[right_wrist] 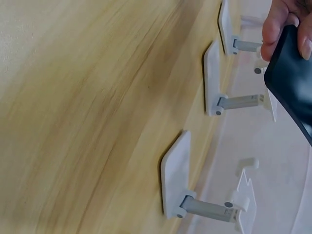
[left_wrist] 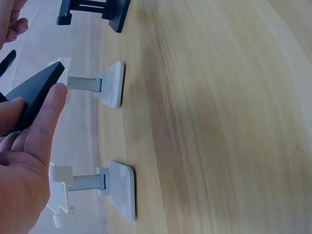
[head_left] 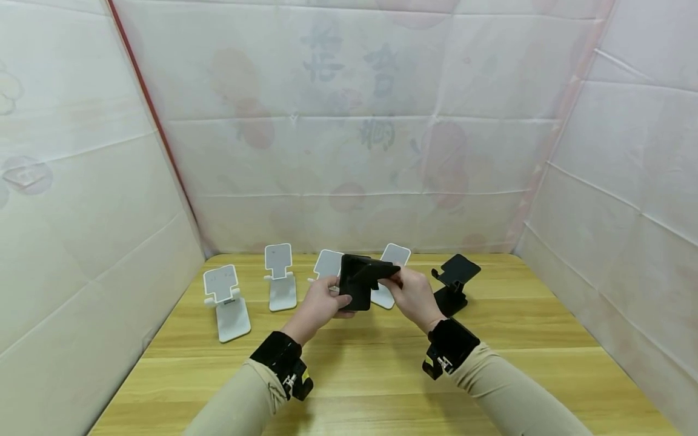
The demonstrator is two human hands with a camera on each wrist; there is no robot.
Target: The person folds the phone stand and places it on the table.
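A: I sit far away, so tell me first, where is the black stand (head_left: 364,260)?

B: I see it raised above the table (head_left: 354,381), in the middle of the scene, between both hands.

A: And the fingers?

B: The left hand (head_left: 318,310) grips the left plate (head_left: 358,300), with the thumb on its face and fingers on the reverse side. The right hand (head_left: 415,298) has bent fingers at the end of the other plate (head_left: 377,271); I judge that they pinch it (the contact is partly covered, so I speak with caution).

A: Which relation should I watch?

B: The angle between the two plates, I believe. From the head view, the left plate has its long axis running up and down, while the other plate reaches across to the right, until the right fingers. So the right hand is nearer to that free end.

A: What is around?

B: A white stand (head_left: 395,253) is on the far side, behind the right hand. A second black stand (head_left: 460,269) is on the table at the right, not held.
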